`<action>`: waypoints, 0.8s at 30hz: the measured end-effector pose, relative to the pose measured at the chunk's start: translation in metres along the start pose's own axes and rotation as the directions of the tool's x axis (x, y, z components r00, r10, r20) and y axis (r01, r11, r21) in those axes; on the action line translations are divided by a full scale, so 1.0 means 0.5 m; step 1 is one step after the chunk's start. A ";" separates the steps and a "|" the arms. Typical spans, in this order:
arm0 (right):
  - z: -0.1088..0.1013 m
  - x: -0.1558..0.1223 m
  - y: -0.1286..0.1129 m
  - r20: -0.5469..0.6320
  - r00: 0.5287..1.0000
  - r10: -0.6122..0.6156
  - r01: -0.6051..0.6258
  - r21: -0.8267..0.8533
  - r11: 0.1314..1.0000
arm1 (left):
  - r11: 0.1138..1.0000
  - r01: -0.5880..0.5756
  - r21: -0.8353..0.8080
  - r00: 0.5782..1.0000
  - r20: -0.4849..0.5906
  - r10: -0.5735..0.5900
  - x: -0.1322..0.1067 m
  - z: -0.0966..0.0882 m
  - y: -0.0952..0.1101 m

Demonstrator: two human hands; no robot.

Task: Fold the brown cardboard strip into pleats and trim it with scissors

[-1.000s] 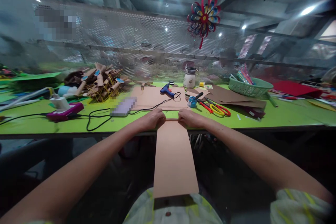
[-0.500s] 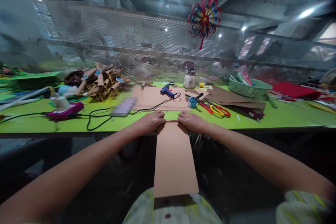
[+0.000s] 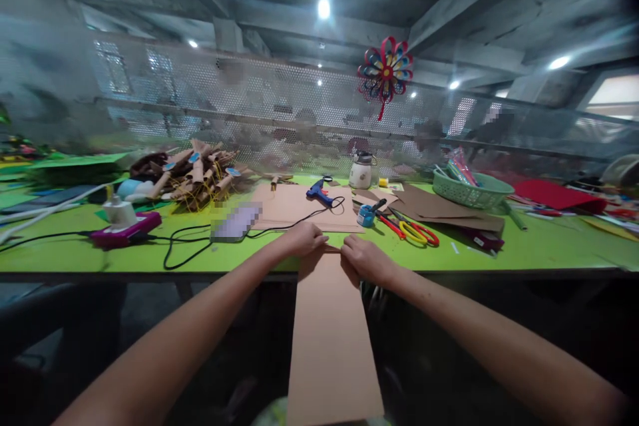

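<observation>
A long strip of brown card (image 3: 332, 339) runs from the edge of the green table (image 3: 539, 249) down toward my lap. My left hand (image 3: 305, 240) and my right hand (image 3: 365, 258) pinch the strip's far end at the table edge, fingertips close together. Both hands are closed on the card. Just beyond them lies a stack of brown card sheets (image 3: 294, 203) with a blue glue gun (image 3: 318, 190) on it.
Red and yellow scissors (image 3: 414, 231), a blue tape dispenser (image 3: 367, 213), a green basket (image 3: 469, 190), a white jar (image 3: 360, 171), a pile of rolled paper pieces (image 3: 192, 172), a pink device (image 3: 126, 229) with black cables and a red paper pinwheel (image 3: 385, 70) hanging above.
My hands have come closer together at the strip's far end. The view has tilted up a little, so the table sits lower in the frame.
</observation>
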State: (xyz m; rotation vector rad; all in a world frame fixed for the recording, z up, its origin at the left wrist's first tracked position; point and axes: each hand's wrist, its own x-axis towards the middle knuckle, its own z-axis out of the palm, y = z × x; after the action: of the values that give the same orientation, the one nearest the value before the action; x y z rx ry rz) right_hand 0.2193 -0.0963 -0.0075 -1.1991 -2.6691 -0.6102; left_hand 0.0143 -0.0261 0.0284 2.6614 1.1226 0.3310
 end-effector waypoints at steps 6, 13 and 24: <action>0.012 -0.020 0.001 -0.188 0.982 -0.010 0.012 0.010 1.000 | 0.966 0.008 -0.257 0.987 0.155 0.033 -0.006 -0.007 -0.006; -0.031 -0.015 -0.009 -0.268 0.959 0.096 -0.049 0.178 0.983 | 0.892 0.022 -0.452 0.992 0.122 0.038 -0.051 -0.011 -0.009; -0.209 -0.048 -0.061 -0.133 0.973 0.188 -0.061 0.640 0.766 | 0.961 -0.273 0.045 0.916 -0.294 0.274 -0.200 -0.044 0.122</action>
State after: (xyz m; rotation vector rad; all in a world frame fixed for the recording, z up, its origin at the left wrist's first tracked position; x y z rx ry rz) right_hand 0.2098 -0.1748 0.0707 -1.0293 -2.2973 0.1999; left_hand -0.0195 -0.1370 0.0558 2.8394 0.8151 0.8069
